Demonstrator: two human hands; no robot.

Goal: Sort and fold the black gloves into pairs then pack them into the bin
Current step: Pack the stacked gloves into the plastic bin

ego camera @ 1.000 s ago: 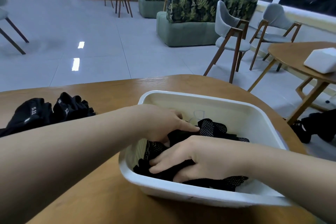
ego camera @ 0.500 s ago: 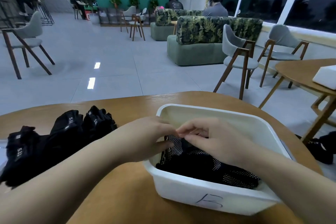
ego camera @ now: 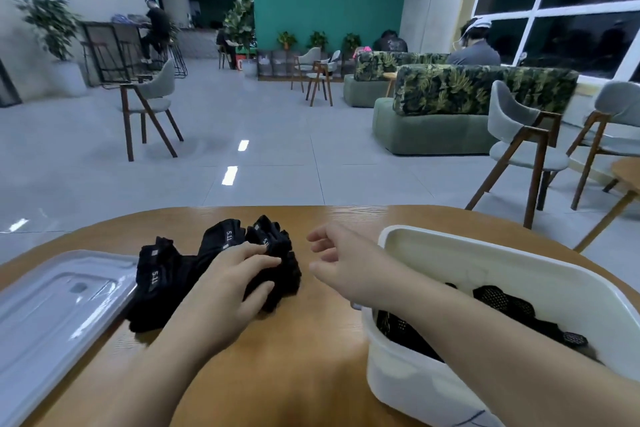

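On the round wooden table (ego camera: 304, 350) a heap of black gloves (ego camera: 180, 274) with white "5.11" lettering lies left of centre, its left edge lapping onto a clear plastic lid (ego camera: 52, 315) that sits flat at the table's near-left side. The person's left hand (ego camera: 235, 281) is down on the right part of that heap, fingers curled into the fabric and gripping a bunched glove. The right hand (ego camera: 332, 253) hangs just beside the pile, a little above the tabletop, fingers loosely bent and holding nothing, its forearm crossing over the near-left corner of the white plastic bin (ego camera: 519, 267). Inside the bin, partly hidden under that forearm, lie folded black gloves with a dotted grip pattern (ego camera: 502, 302).
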